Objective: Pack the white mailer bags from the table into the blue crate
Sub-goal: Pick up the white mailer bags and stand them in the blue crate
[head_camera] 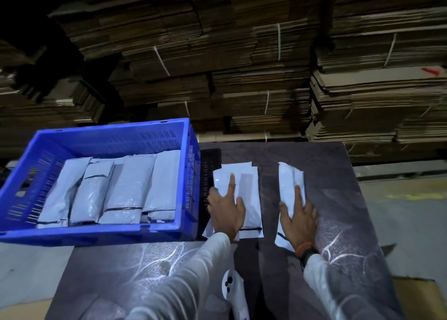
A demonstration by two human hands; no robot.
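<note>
Two mailer stacks left to load beside a part-filled crate

The blue crate (101, 136) holds four white mailer bags (125, 189) side by side; on the counter (338, 235) both hands lie flat and unclenched, the left hand (226, 211) on the near stack (249, 198), the right hand (298, 220) on the far bag (287, 182). Next, likely: curl the fingers under, lift, carry left.

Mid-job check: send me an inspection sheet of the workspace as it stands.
Surface: dark patterned table.
Job's things: blue crate holds four white mailer bags side by side; left pile and right bag lie on the table.
Clutter: white handheld device at near edge.
Hands: left hand flat on pile; right hand flat on bag.
Cables: nothing seen.
Surroundings: strapped flat cardboard stacks.
</note>
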